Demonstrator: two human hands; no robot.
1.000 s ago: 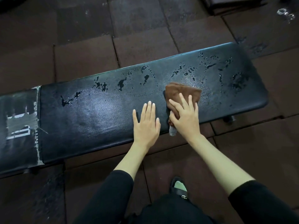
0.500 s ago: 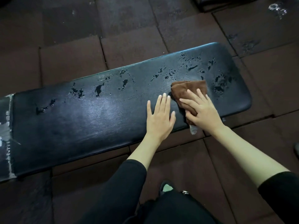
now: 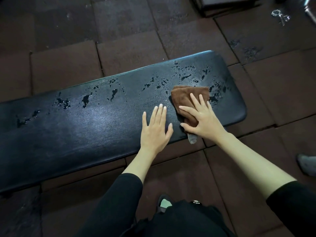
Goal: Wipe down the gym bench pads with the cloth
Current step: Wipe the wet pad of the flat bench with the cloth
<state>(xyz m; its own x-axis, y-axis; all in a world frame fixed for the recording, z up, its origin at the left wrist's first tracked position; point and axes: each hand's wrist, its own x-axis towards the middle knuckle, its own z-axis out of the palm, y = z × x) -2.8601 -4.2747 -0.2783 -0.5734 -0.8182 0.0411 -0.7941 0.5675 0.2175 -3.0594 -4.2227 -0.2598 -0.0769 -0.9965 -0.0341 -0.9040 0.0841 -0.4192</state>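
A folded brown cloth (image 3: 189,94) sits near the right end of the black bench pad (image 3: 85,134), pinned under the person's right hand (image 3: 203,118), fingers spread over it and thumb curled into its bunched near fold. The left hand (image 3: 156,129) lies flat and empty on the pad just beside it, bracing. Water droplets (image 3: 112,94) bead along the pad's far side. The likely risks: a light pass may only push water over the far edge onto the rubber floor tiles (image 3: 68,65), and the bunched cloth could roll under the palm, leaving streaks
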